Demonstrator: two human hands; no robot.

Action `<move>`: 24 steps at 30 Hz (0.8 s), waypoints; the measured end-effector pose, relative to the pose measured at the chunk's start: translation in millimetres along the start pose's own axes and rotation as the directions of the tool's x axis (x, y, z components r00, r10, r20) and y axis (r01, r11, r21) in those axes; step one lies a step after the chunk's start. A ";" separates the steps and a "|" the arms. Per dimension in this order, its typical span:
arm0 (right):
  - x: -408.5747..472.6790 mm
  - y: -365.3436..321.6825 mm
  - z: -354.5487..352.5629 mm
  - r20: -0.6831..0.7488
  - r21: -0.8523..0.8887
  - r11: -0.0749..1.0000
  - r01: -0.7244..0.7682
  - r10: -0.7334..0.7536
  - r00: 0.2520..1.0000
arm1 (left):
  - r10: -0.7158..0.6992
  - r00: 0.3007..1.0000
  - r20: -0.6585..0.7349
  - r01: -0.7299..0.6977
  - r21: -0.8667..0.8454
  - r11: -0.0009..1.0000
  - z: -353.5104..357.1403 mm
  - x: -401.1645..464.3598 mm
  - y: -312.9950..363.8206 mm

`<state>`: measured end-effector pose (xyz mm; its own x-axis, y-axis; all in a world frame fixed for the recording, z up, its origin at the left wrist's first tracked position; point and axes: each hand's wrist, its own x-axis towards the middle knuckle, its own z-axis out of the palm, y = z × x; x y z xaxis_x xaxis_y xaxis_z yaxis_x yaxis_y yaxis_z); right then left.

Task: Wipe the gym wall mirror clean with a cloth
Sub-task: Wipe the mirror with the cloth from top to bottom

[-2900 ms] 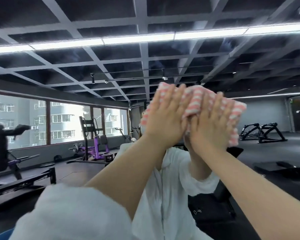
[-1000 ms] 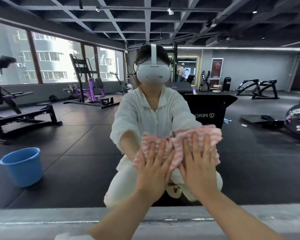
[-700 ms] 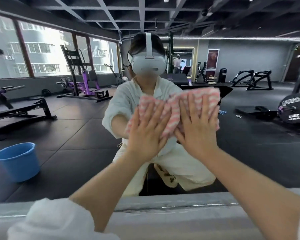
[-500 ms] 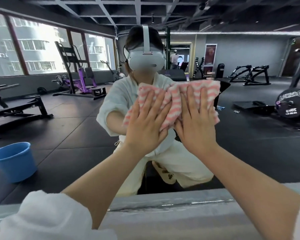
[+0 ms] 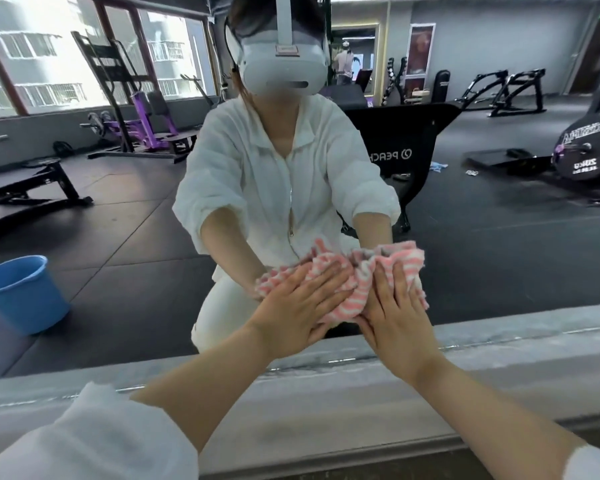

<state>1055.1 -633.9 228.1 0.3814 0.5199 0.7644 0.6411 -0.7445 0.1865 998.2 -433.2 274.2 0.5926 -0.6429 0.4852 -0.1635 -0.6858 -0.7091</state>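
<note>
The wall mirror (image 5: 499, 244) fills the view and reflects the gym and a kneeling person in white. A pink-and-white striped cloth (image 5: 352, 271) is bunched flat against the glass, low down, just above the mirror's bottom edge. My left hand (image 5: 298, 306) presses the cloth's left half with straight, spread fingers. My right hand (image 5: 394, 310) presses its right half the same way, beside the left hand. Both palms cover much of the cloth.
A grey ledge (image 5: 326, 393) runs below the mirror's bottom edge. The reflection shows a blue bucket (image 5: 21, 292) on the dark floor at left, weight benches, purple machines and a black counter behind the person.
Both hands have slid the cloth down the glass from chest height to just above the bottom edge. Earlier still, they pressed it high up on the mirror.
</note>
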 end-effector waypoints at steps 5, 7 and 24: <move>-52.9 -3.4 17.5 0.174 0.004 1.000 0.030 -0.030 0.984 | 0.183 0.977 0.105 -0.180 -0.035 0.983 13.3 -16.2 17.3; -70.4 -5.4 22.7 0.242 -0.001 0.999 0.052 -0.050 0.969 | 0.232 0.961 0.152 -0.230 -0.030 0.973 19.2 -22.1 27.2; 3.6 -6.0 -16.5 0.105 -0.101 0.981 0.164 -0.153 0.983 | -0.007 1.000 0.017 0.006 0.051 0.999 -11.5 -19.7 -19.4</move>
<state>1041.7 -634.5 240.0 0.3465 0.6687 0.6579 0.6241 -0.6879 0.3705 980.7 -411.2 284.3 0.6067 -0.6327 0.4813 -0.1196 -0.6712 -0.7315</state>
